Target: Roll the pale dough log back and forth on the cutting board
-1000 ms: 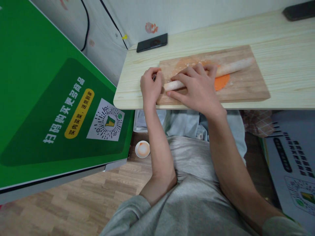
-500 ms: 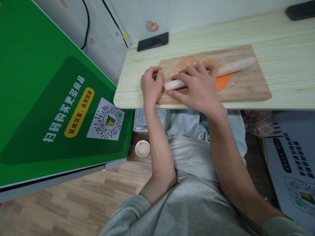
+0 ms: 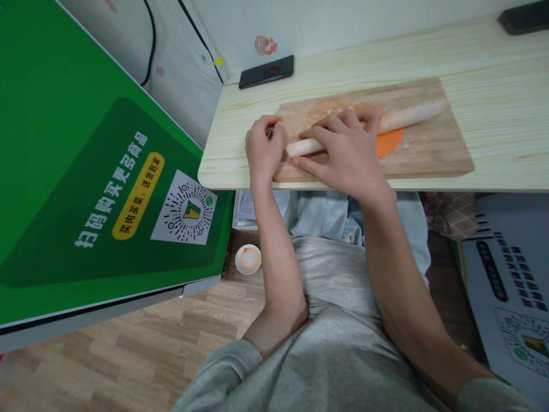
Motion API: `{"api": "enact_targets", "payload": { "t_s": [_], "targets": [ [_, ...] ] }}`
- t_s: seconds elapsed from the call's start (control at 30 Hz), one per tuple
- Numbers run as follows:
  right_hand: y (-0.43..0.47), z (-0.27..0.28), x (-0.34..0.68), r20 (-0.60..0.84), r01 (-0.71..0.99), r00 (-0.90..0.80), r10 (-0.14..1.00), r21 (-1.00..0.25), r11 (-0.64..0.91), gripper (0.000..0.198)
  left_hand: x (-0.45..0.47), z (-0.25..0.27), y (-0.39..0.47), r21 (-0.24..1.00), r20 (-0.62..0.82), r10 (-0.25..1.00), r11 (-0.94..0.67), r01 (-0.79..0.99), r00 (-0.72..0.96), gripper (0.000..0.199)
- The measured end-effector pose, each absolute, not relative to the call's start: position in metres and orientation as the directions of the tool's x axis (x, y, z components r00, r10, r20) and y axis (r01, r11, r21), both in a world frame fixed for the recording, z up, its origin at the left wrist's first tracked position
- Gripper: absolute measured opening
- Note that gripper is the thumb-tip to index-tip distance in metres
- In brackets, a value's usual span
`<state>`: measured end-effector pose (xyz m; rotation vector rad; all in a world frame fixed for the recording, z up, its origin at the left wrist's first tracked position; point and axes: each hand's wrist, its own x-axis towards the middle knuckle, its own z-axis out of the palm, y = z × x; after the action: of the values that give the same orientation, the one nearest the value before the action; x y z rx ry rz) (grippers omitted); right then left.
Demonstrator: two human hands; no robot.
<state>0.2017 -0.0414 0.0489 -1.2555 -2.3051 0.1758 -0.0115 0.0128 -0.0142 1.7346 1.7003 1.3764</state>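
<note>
A pale wooden rolling pin (image 3: 414, 115) lies slantwise across the wooden cutting board (image 3: 446, 154). My right hand (image 3: 345, 143) is laid over it, fingers across the far side and thumb on the near side. Flat orange dough (image 3: 389, 143) shows from beneath the pin and the hand; the rest of it is covered. At the board's left end, my left hand (image 3: 265, 147) is closed with its fingers curled in. A small dark, shiny bit shows between its thumb and fingers, too little to name.
A black phone (image 3: 266, 72) lies by the wall, and another dark object (image 3: 525, 18) sits at the far right of the light wooden table (image 3: 506, 114). A green panel (image 3: 51, 143) stands close on the left. Below, a white dish (image 3: 248, 260) rests near the floor.
</note>
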Motion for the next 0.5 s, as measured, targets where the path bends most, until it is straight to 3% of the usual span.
{"api": "enact_targets", "payload": {
  "t_s": [0.5],
  "targets": [
    [-0.0416, 0.049, 0.2013, 0.37, 0.754, -0.438, 0.819, -0.345, 0.559, 0.066, -0.0136, -0.0176, 0.015, 0.784, 0.414, 0.894, -0.252, 0.567, -0.174, 0.012]
  ]
}}
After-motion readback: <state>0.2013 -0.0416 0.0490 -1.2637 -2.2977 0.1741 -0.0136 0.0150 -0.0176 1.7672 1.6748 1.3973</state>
